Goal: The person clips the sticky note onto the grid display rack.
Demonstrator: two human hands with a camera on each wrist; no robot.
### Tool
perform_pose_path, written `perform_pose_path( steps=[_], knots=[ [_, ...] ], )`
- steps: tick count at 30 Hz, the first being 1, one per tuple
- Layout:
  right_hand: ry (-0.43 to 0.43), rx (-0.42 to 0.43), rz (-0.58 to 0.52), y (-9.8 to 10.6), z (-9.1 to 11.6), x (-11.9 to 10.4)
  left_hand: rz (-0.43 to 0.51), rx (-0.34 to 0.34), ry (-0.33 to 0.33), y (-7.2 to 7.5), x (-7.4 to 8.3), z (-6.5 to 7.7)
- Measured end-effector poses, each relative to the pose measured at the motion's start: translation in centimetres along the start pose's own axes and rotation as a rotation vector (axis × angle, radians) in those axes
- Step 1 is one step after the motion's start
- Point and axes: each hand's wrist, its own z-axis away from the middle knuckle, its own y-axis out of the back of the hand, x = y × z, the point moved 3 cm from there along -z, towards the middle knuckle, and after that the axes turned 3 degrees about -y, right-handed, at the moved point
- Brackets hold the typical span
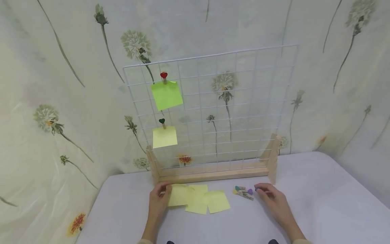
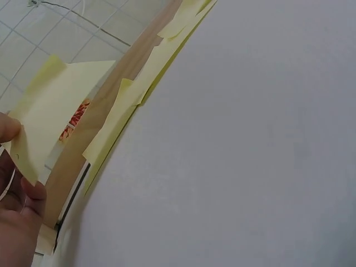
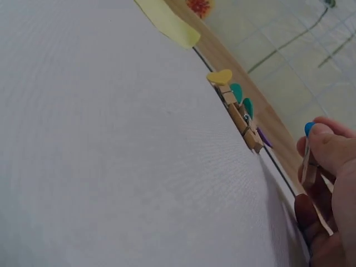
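Observation:
My left hand [image 1: 159, 198] pinches a pale yellow sticky note [image 2: 50, 105] by its edge, lifted off the table in the left wrist view. Beside it more yellow sticky notes [image 1: 218, 201] lie overlapping in a row on the table. On the right, my right hand [image 1: 274, 200] holds a small wooden clothespin [image 3: 309, 167] with a blue top between thumb and fingers. Just left of that hand lies a little pile of clothespins [image 3: 242, 119] with yellow, green and purple heart tops. Part of each hand is cut off in its wrist view.
Behind the notes stands a white wire grid [image 1: 207, 112] on a wooden base [image 1: 213, 175]. Clipped to its left side are a green note [image 1: 167, 96] under a red heart clothespin [image 1: 164, 77] and a yellow note [image 1: 165, 137] under a dark green heart clothespin [image 1: 162, 122].

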Motion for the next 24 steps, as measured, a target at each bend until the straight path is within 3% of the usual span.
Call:
perform_pose_path(
  steps=[12, 18, 24],
  knots=[
    [-0.046, -0.022, 0.035, -0.2, 0.0, 0.4, -0.044, 0.048, -0.015, -1.1, 0.6, -1.7],
    [-0.038, 0.001, -0.019, -0.1, 0.2, 0.4, 0.031, 0.039, -0.020, -1.5, 1.1, -3.1],
    [-0.044, 0.007, -0.020, -0.1, 0.0, 0.3, 0.033, 0.078, 0.006, -1.3, 1.8, -4.0]
  ],
)
